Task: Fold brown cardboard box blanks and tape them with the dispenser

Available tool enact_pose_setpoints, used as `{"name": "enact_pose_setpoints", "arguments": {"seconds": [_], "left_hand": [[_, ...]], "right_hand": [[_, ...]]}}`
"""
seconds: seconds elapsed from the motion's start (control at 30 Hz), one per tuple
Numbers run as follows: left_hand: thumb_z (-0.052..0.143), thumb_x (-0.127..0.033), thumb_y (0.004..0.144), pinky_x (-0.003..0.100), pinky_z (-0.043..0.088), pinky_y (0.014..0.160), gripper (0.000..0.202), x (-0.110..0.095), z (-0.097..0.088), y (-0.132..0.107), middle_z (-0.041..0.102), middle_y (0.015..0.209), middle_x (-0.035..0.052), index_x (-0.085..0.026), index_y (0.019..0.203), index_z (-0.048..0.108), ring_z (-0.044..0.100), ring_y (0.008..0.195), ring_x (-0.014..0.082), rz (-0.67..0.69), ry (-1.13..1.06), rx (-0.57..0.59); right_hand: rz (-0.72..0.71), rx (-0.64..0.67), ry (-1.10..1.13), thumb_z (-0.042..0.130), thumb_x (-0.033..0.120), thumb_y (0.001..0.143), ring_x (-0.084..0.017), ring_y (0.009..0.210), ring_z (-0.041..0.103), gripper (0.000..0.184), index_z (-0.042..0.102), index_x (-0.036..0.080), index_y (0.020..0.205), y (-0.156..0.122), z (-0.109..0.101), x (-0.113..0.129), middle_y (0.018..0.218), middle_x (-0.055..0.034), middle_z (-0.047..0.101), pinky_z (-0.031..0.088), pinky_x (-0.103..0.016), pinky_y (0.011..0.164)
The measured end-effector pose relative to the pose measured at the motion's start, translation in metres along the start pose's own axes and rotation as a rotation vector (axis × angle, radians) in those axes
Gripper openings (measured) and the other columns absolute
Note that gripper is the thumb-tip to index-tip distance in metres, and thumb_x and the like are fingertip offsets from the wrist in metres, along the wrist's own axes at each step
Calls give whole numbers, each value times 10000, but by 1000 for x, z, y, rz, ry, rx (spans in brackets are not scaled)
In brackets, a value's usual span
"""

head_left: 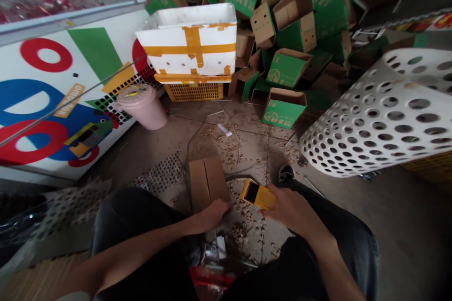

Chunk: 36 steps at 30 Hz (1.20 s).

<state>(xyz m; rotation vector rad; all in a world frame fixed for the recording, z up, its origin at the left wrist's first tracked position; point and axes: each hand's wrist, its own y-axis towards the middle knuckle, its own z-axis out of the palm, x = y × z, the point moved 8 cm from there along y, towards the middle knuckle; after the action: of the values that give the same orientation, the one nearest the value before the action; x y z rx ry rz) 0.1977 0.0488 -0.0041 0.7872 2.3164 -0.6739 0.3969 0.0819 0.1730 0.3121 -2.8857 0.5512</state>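
Between my knees, a closed brown cardboard box (205, 181) rests low with its two top flaps meeting in a seam. At the box's near right corner is my left hand (213, 214), its fingers curled together; what they hold, if anything, is hidden. To the right of the box, my right hand (287, 207) grips a yellow handheld device (259, 196) with a black window by its near end. The device's far end points toward the box, with a gap between them.
Brown shavings litter the floor (247, 150). Ahead stand a white foam box (197, 51) with orange tape on a yellow crate (194, 92), a pink bin (144, 108) and piled green cartons (284, 108). A white perforated basket (374, 117) leans at right; a white display case (99, 51) stands left.
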Motion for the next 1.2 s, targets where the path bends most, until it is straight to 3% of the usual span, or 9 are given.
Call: {"name": "enact_pose_setpoints", "arguments": {"seconds": [0.13, 0.23, 0.33, 0.43, 0.57, 0.7, 0.93, 1.2], "left_hand": [[610, -127, 827, 214, 388, 626, 141, -16, -34, 18, 690, 734, 3, -130, 834, 751, 569, 652, 123, 73, -225, -89], [590, -191, 867, 216, 405, 631, 191, -20, -56, 20, 688, 704, 9, -144, 821, 770, 587, 652, 129, 98, -379, -148], [629, -360, 900, 238, 467, 636, 262, -15, -67, 21, 691, 700, 28, -144, 829, 759, 626, 639, 146, 27, -678, -135], [732, -494, 837, 274, 516, 655, 363, -12, -83, 20, 709, 750, 55, -133, 879, 750, 660, 654, 162, -39, -953, -213], [799, -484, 776, 271, 496, 646, 370, -15, -114, 17, 710, 787, 69, -126, 833, 724, 646, 671, 150, -35, -1067, -307], [749, -388, 763, 240, 421, 601, 265, -14, -134, 14, 672, 713, 33, -130, 792, 697, 568, 609, 108, -80, -1118, -373], [628, -332, 737, 239, 333, 552, 171, -7, -141, 11, 563, 626, -28, -168, 753, 582, 471, 551, 87, -51, -1198, -417], [751, -351, 728, 216, 268, 531, 281, 3, -127, 19, 404, 645, -86, -174, 839, 564, 350, 538, 55, -71, -1423, -368]], "right_hand": [[-20, -30, 43, 701, 482, 806, -298, 881, 731, 398, 682, 205, 1092, 0, 0, -1, 940, -106, 749, 440, -340, 710], [-29, -37, 49, 702, 472, 803, -289, 858, 728, 386, 684, 205, 1081, -1, -1, 0, 909, -98, 743, 429, -335, 701], [-11, -26, 24, 705, 467, 806, -303, 869, 730, 375, 677, 201, 1068, 1, -2, 0, 934, -106, 750, 419, -340, 696], [13, 24, -6, 710, 472, 813, -326, 900, 733, 370, 665, 196, 1056, 3, -2, 3, 971, -113, 758, 405, -340, 678], [33, 50, -21, 717, 474, 806, -322, 909, 735, 375, 659, 206, 1062, 6, -5, 7, 964, -101, 764, 388, -326, 657], [21, 55, -30, 695, 487, 815, -326, 929, 731, 394, 658, 202, 1085, 9, -5, 11, 987, -109, 765, 389, -338, 679], [19, 44, -14, 680, 523, 796, -320, 896, 727, 406, 662, 226, 1072, 14, 3, 5, 970, -94, 759, 353, -330, 658], [-7, 5, -3, 683, 520, 782, -327, 904, 728, 459, 673, 233, 1140, 15, 8, 4, 946, -94, 759, 397, -339, 671]]}}
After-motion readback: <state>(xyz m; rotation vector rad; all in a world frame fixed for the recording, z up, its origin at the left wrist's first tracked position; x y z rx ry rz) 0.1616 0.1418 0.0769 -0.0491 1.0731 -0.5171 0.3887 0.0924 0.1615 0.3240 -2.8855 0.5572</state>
